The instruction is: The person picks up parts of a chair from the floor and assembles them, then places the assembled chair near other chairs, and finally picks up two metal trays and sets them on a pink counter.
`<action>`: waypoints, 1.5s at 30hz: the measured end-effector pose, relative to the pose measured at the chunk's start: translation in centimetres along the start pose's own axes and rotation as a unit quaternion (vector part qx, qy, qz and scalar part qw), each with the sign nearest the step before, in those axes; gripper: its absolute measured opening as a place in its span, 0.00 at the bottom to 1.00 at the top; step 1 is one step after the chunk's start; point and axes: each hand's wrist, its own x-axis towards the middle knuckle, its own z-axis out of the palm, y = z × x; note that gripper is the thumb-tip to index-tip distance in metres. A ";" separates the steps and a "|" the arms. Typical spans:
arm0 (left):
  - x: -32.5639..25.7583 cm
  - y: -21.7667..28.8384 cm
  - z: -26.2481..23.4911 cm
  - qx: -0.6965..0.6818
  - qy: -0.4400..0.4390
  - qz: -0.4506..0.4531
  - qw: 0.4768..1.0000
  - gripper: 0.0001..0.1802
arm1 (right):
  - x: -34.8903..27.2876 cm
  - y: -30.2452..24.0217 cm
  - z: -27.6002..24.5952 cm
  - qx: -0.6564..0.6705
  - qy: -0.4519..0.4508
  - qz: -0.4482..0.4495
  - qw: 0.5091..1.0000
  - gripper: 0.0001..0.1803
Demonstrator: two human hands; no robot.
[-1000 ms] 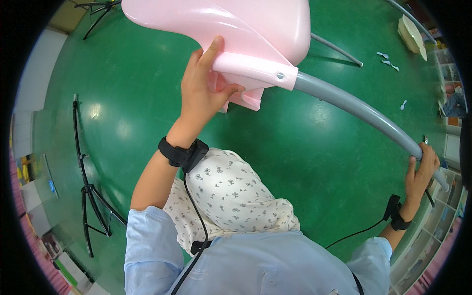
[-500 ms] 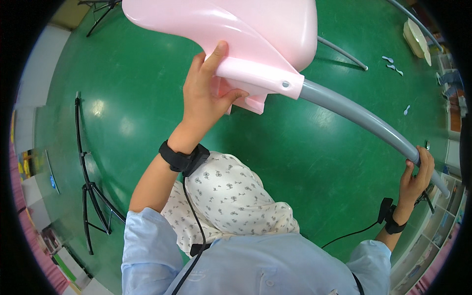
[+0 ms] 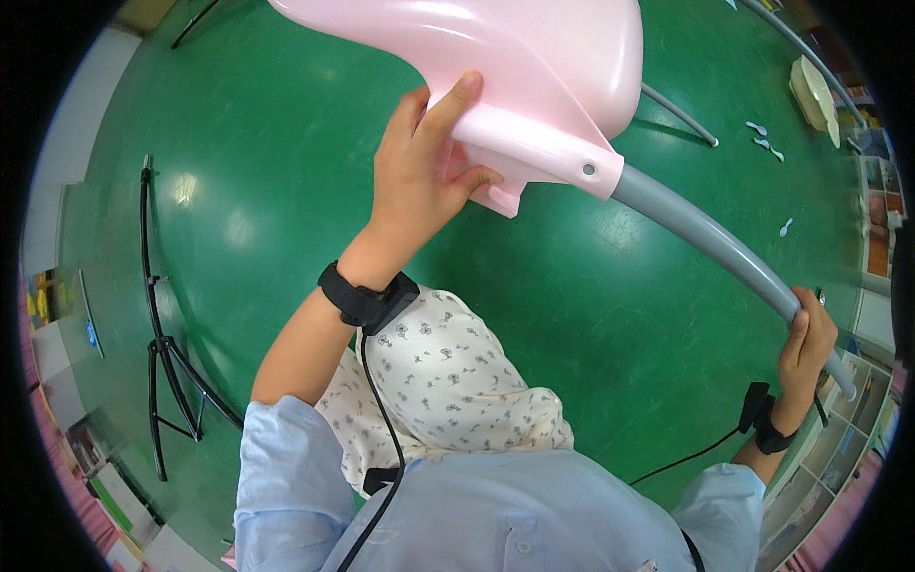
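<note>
Seat shell (image 3: 496, 67) up top, above your lap. Your left hand (image 3: 419, 181) under its near edge, thumb on shell. Tube leg (image 3: 705, 238) runs from shell's socket down to right; your right hand (image 3: 805, 343) wraps its far end. Tripod (image 3: 167, 372) flat on floor (image 3: 267, 191) at left. Second tube (image 3: 677, 112) behind shell, upper right. Shelves (image 3: 848, 448) at right edge.

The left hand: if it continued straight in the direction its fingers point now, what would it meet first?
The left hand already grips the lower edge of the pink plastic seat, fingers pointing up the picture. Going straight on, it would press into that seat at once; nothing else seems to lie between, though depth is unclear.
</note>
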 end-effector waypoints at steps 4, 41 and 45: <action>-0.1 0.2 0.1 -0.010 0.001 0.008 1.000 0.50 | -0.6 0.9 0.2 -0.009 0.047 0.029 0.998 0.20; 9.1 3.1 -25.9 -0.085 -0.146 -0.462 0.871 0.40 | -11.9 -12.1 -25.6 0.059 -0.189 0.237 0.951 0.21; 10.4 10.5 -31.2 0.011 -0.136 -0.470 0.872 0.34 | -11.7 -11.2 -29.3 0.025 -0.162 0.183 0.969 0.25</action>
